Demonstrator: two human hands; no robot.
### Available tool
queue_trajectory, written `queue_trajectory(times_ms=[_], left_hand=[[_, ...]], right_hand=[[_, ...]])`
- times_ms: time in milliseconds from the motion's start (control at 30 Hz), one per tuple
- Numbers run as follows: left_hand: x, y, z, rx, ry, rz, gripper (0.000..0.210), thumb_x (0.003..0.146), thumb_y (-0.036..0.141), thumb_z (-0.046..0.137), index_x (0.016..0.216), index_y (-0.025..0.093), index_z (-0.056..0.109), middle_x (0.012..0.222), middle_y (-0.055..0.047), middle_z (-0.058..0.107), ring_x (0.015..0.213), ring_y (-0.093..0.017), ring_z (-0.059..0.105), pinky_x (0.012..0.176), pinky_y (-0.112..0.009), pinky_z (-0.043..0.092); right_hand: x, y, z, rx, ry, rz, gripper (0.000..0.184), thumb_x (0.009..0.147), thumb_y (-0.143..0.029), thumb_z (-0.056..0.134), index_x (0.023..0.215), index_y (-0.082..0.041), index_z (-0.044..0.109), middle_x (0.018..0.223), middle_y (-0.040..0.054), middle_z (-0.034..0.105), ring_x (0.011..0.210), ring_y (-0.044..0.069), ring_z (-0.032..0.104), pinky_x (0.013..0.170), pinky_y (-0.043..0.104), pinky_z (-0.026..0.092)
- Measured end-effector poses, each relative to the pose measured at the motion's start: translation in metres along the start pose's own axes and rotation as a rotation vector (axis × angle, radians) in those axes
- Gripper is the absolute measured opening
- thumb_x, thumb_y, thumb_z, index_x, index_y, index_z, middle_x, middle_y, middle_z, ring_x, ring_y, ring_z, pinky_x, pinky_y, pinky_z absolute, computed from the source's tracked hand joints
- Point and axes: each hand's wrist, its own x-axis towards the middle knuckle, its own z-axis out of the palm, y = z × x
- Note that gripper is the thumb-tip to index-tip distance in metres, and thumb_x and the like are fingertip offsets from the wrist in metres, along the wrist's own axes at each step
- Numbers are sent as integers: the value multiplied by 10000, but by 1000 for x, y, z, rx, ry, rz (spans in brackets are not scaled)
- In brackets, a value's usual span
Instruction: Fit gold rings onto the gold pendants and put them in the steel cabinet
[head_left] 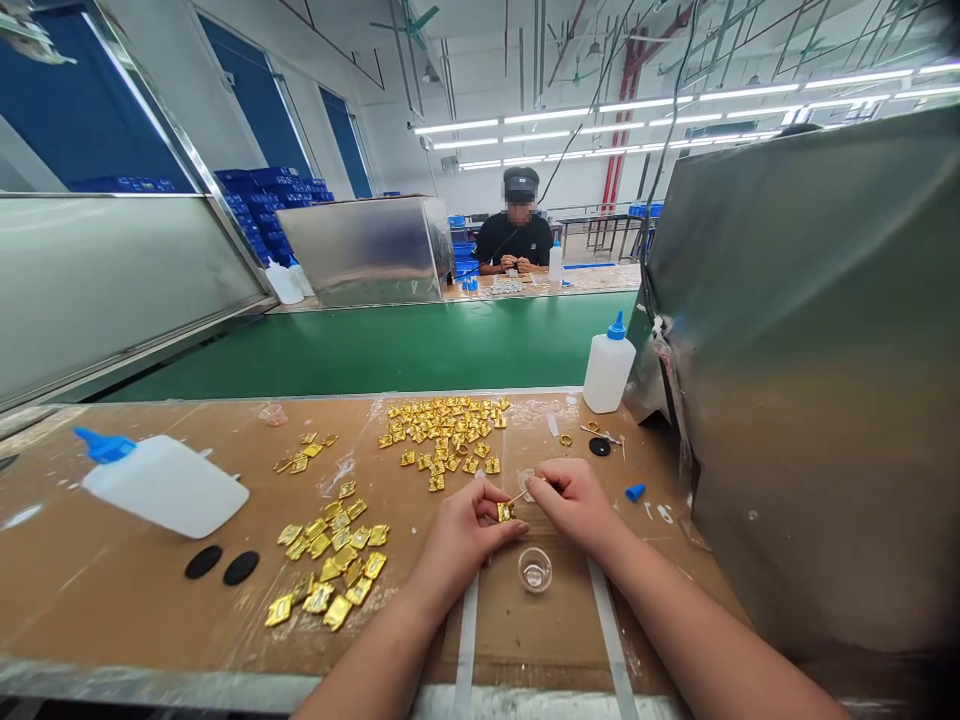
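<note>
Between the thumb and fingers of my left hand (471, 522) is a small gold-coloured metal piece (505, 511). My right hand (571, 498) pinches a thin wooden stick (517, 497), its tip at the gold piece. Just below the hands stands a small clear cup (535, 571) with a little clear content. Beyond my hands lies a large group of similar gold pieces (448, 425). Another group of gold pieces (337, 555) is spread to the left of my left hand, with a few more gold pieces (306, 455) behind it.
A white squeeze bottle (169, 485) lies on its side at left, near two black discs (222, 566). Another white bottle (608, 370) stands at back right, by a metal panel (810, 400). A blue cap (635, 492) lies at right. Across the green belt (390, 345) sits a person (514, 235).
</note>
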Motion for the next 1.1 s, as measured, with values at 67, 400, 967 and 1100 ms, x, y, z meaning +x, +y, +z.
queue_trajectory(times_ms=[67, 400, 967, 1100], left_hand=[[0, 1, 0, 24, 6, 12, 388, 715, 385, 860, 907, 183, 591, 608, 76, 550, 490, -80, 425, 456, -195, 310], [-1, 6, 0, 38, 14, 32, 375, 701, 368, 866, 901, 182, 609, 593, 65, 574, 508, -97, 453, 514, -215, 321], [-1, 5, 0, 51, 29, 53, 363, 709, 378, 861, 892, 189, 610, 635, 48, 587, 578, -119, 489, 541, -224, 316], [-1, 4, 0, 60, 29, 51, 357, 713, 370, 854, 899, 190, 608, 635, 56, 575, 574, -115, 465, 552, -229, 315]], right_hand=[[-1, 1, 2, -30, -4, -40, 395, 851, -303, 493, 543, -208, 264, 539, -53, 250, 533, 98, 270, 545, 281, 194], [-2, 5, 4, -98, -39, -70, 378, 852, -257, 508, 550, -197, 289, 533, -55, 278, 530, 93, 289, 555, 282, 191], [-2, 4, 4, -59, -101, -87, 362, 815, -224, 513, 530, -196, 292, 528, -61, 252, 523, 86, 260, 540, 277, 181], [-1, 2, 1, -64, -76, -87, 370, 825, -249, 506, 538, -200, 278, 538, -57, 243, 527, 87, 263, 539, 275, 187]])
